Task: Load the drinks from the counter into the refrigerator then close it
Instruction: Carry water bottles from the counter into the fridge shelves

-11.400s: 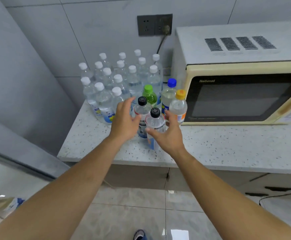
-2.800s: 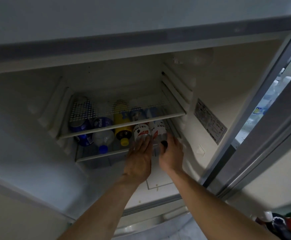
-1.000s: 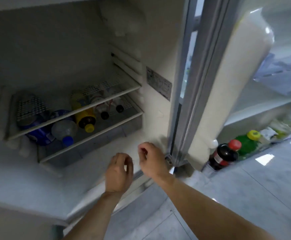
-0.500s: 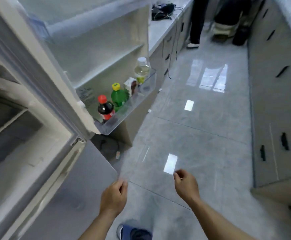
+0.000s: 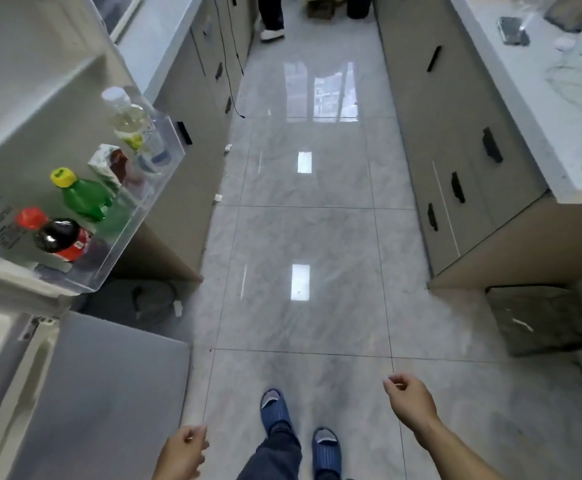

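Hanging loosely curled, empty: left grip [image 5: 182,452], right grip [image 5: 409,398]; refrigerator door [image 5: 23,133] open

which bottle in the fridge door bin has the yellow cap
The green bottle, standing between the red-capped dark cola bottle and the small carton.

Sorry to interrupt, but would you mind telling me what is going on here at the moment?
A person is partway through loading drinks into a refrigerator. Right now both the left hand and right hand hold nothing, fingers loosely curled, above the tiled floor. The refrigerator door stands open at the left, its door shelf holding a dark cola bottle, a green bottle, a small carton and a clear bottle. The door is not yet closed.
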Motion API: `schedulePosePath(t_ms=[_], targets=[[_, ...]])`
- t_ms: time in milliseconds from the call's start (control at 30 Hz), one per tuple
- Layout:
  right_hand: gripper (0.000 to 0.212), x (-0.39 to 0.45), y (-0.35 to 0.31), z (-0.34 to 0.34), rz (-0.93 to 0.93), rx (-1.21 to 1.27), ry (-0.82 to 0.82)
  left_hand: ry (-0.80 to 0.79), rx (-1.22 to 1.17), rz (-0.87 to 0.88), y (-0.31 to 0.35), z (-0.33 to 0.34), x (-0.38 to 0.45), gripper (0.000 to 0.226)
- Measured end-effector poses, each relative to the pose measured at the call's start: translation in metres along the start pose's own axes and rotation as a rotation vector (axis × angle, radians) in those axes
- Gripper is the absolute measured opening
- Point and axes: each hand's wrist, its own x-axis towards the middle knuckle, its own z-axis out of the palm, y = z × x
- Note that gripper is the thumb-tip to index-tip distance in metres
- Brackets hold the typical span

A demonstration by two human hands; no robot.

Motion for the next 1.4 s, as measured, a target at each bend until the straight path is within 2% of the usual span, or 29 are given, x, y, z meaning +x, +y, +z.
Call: schedulePosePath(t_ms=[133,333,467,633,833,1000,1067,1233,1400], targets=[[0.014,-0.006,0.016,-0.001,0.132,0.044,-0.032,-0.027,0.024,-0.066,-0.001,-0.008,0.018,0.021],[0.013,-0.021,0.020,0.001,0.270,0.070,0.014,-0.133,0.109,-0.041,0.036,-0.017,0.062,0.018],[0.013,-0.018,0.016,0.000,0.308,0.086,0.025,-0.197,0.112,-0.020,0.089,-0.014,0.090,0.021],[0.014,0.002,0.002,-0.006,0.310,0.060,0.043,-0.228,0.089,0.106,0.180,0.005,0.125,0.021],[0.017,0.062,-0.030,-0.040,0.297,-0.040,0.017,-0.178,0.066,0.119,0.257,0.029,0.161,0.020],[0.022,0.142,-0.080,-0.089,0.274,-0.088,-0.050,-0.104,0.079,0.000,0.287,0.035,0.152,0.021],[0.016,0.177,-0.110,-0.108,0.250,-0.114,-0.069,-0.073,0.079,-0.034,0.295,0.042,0.143,0.021],[0.011,0.276,-0.204,-0.138,0.110,-0.153,-0.104,-0.046,-0.001,-0.075,0.334,0.067,0.136,0.021],[0.012,0.339,-0.307,-0.136,-0.022,-0.175,-0.159,-0.001,-0.098,-0.143,0.350,0.086,0.144,0.018]])
